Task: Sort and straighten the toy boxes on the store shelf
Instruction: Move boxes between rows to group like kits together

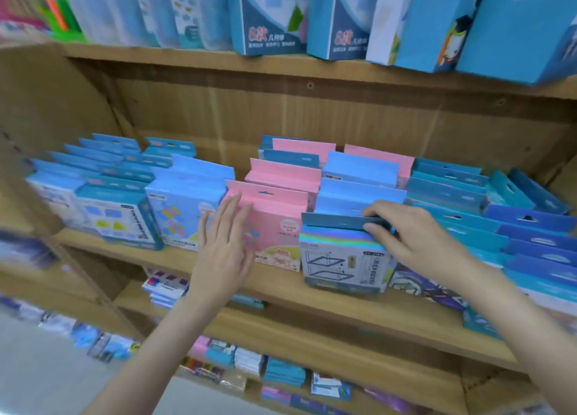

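Right hand (415, 236) pinches a holographic box (343, 258); left hand (223, 243) released beside a pink box (274, 224); labels blurred.

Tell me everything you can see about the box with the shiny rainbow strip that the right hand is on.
The holographic box stands upright at the front edge of the middle shelf, right of the front pink box. It looks like cardboard: a blue hang tab on top, an iridescent band below, a white face with line drawings. The right hand pinches its tab.
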`<state>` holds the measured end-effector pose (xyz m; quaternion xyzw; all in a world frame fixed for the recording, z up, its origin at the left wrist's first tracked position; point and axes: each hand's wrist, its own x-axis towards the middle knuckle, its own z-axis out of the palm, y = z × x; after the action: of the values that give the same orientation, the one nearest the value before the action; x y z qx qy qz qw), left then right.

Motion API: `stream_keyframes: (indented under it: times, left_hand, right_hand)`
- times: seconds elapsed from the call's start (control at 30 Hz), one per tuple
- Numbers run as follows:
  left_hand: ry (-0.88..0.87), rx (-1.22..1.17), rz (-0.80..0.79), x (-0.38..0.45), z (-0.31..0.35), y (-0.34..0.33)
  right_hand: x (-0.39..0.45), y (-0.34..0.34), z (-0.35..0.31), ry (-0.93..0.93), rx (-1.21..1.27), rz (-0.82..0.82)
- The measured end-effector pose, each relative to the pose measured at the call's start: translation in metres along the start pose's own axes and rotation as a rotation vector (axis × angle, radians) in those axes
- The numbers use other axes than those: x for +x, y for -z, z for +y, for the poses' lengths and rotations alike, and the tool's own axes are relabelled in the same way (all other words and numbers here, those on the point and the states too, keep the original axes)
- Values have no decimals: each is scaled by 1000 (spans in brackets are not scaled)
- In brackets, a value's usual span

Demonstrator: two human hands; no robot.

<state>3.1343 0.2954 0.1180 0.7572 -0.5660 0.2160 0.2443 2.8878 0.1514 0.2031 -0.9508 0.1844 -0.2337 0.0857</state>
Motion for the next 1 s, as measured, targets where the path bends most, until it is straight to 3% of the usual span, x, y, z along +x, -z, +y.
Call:
stream_keyframes:
  times: [0.33,0.5,0.77,0.9,1.0]
  left_hand:
    - [101,166,-6,-11,-135,25]
    - [-9,156,-47,-9,-190,26]
    - [-241,-212,97,20,-173,29]
    - [-454,-298,53,36,-143,24]
    - [-484,-322,50,44,-132,18]
  right_hand:
    - [80,-77,-68,40,30,-10]
    - [101,-109,-101,21,-131,52]
    - [79,-97,-107,-64,-295,125]
    - [76,-102,-108,-174,-305,165]
    - [70,-100,-108,-245,-308,205]
